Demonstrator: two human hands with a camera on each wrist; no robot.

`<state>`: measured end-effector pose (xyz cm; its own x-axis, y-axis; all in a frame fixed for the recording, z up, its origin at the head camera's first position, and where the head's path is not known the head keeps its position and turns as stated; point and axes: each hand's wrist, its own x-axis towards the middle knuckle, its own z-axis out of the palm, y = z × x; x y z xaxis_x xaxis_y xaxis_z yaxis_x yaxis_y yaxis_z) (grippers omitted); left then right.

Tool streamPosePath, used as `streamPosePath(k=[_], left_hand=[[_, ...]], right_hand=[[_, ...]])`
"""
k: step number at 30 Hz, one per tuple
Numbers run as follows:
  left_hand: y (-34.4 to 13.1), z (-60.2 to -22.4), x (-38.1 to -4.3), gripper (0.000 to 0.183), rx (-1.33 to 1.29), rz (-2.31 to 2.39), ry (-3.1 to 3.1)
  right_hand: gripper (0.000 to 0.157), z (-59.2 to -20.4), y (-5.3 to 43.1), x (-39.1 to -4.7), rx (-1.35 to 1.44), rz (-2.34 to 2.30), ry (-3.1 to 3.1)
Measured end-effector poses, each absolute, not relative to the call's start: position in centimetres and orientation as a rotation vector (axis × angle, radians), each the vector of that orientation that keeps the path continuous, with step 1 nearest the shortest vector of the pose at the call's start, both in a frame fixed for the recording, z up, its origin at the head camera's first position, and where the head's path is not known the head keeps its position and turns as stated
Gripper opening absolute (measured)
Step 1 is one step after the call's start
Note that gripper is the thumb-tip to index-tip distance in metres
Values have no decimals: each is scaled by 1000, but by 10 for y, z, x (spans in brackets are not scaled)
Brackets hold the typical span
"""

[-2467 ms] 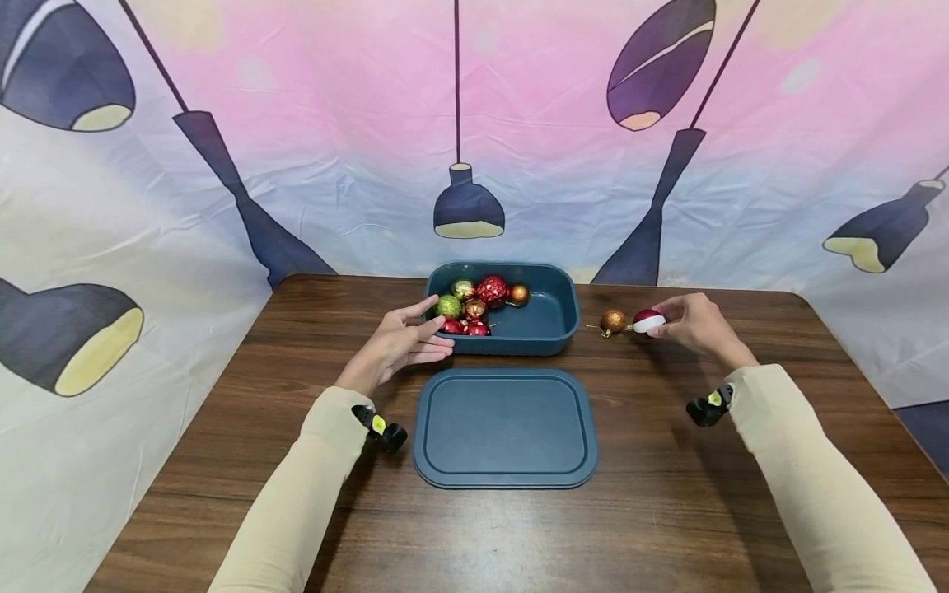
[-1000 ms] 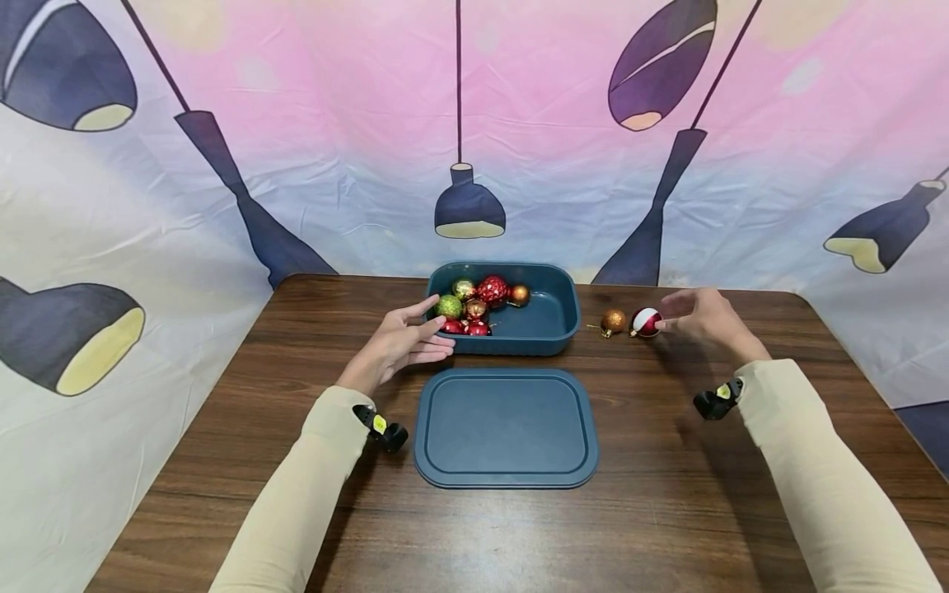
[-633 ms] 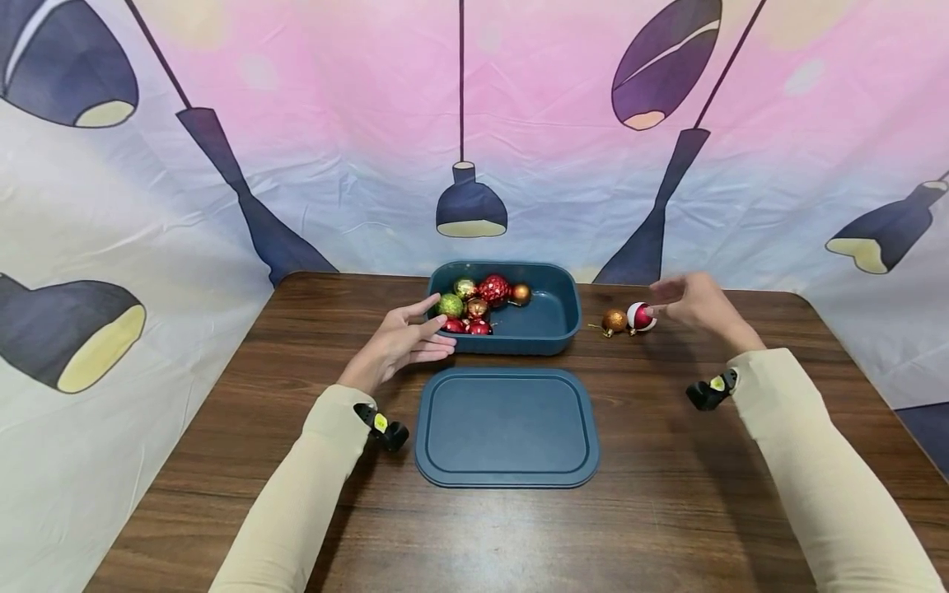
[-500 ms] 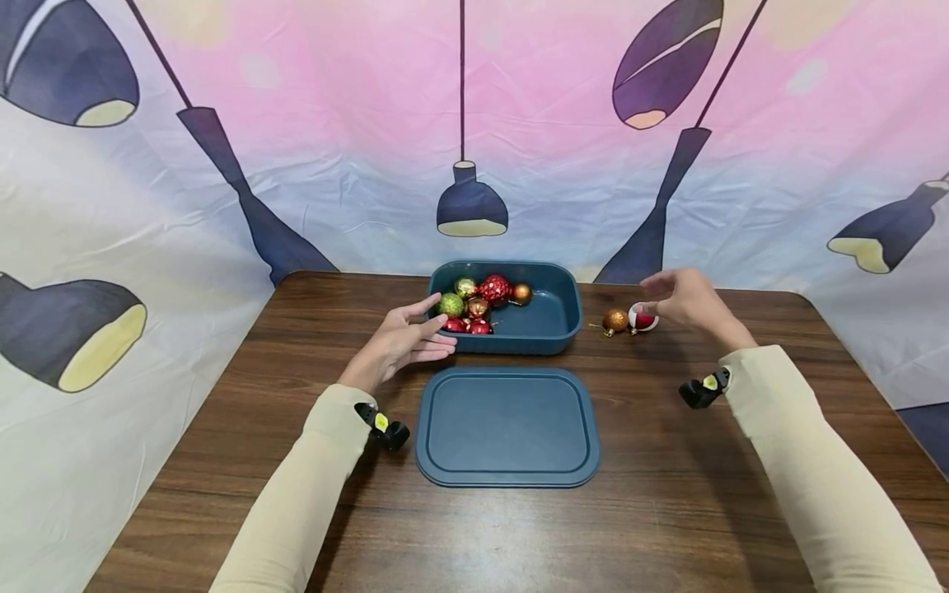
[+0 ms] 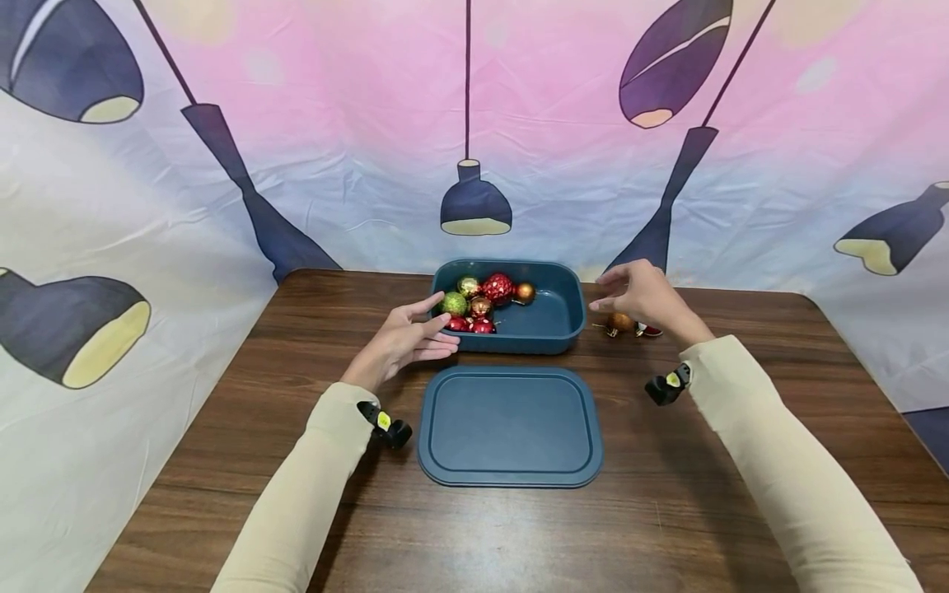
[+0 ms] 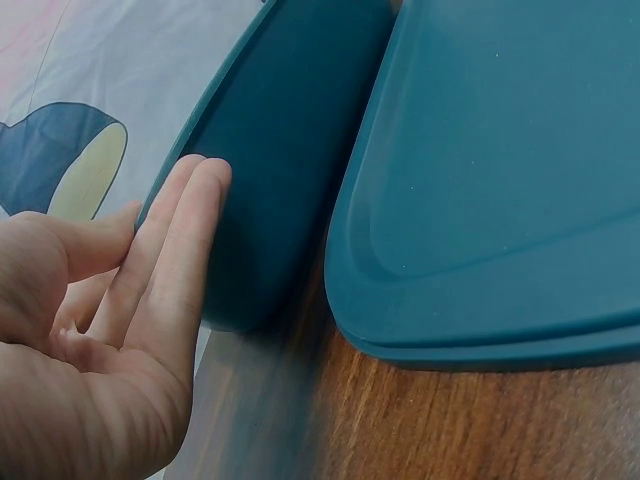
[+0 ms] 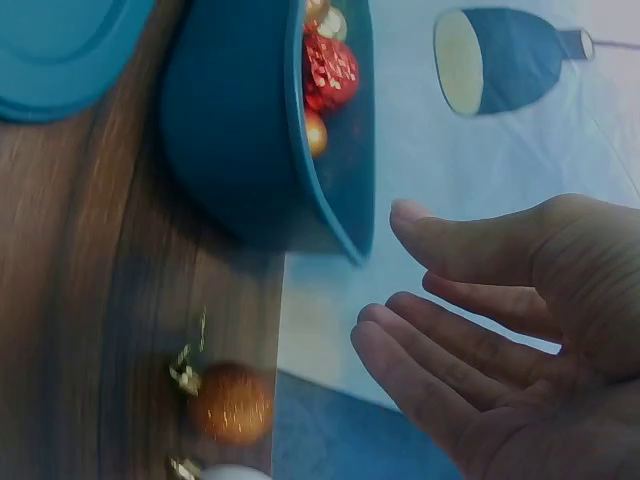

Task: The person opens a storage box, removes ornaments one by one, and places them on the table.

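Note:
My left hand (image 5: 400,339) touches the left end of a dark teal box (image 5: 519,343), fingers extended along its outer wall and thumb by the rim. Several ornament balls, red, green, gold and copper, such as a textured red ball (image 5: 498,288), lie in the box's left and middle part. My right hand (image 5: 643,295) is in the air off the box's right end, fingers apart and holding nothing. Below it on the table sit a glittery orange ball (image 7: 232,403) with a gold cap and a red-and-white ball (image 5: 649,331), partly hidden by the hand in the head view.
A flat teal lid (image 5: 511,428) lies on the wooden table (image 5: 489,535) in front of the box. Behind the table's far edge hangs a cloth (image 5: 371,165) printed with lamps.
My right hand has let go of the red-and-white ball, left beside the orange one, then risen and moved left toward the box. The left hand stays at the box's left end.

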<state>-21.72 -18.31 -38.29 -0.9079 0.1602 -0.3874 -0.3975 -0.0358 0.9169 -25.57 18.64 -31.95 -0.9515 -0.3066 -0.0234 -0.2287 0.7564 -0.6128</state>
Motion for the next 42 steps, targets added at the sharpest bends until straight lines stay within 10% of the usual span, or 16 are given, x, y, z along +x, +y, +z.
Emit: streamPosePath(k=[42], left_hand=[[-183,-382,-217,63,-258,1993,1874]], right_hand=[[44,-360,106,-292,-460,-1021,2733]])
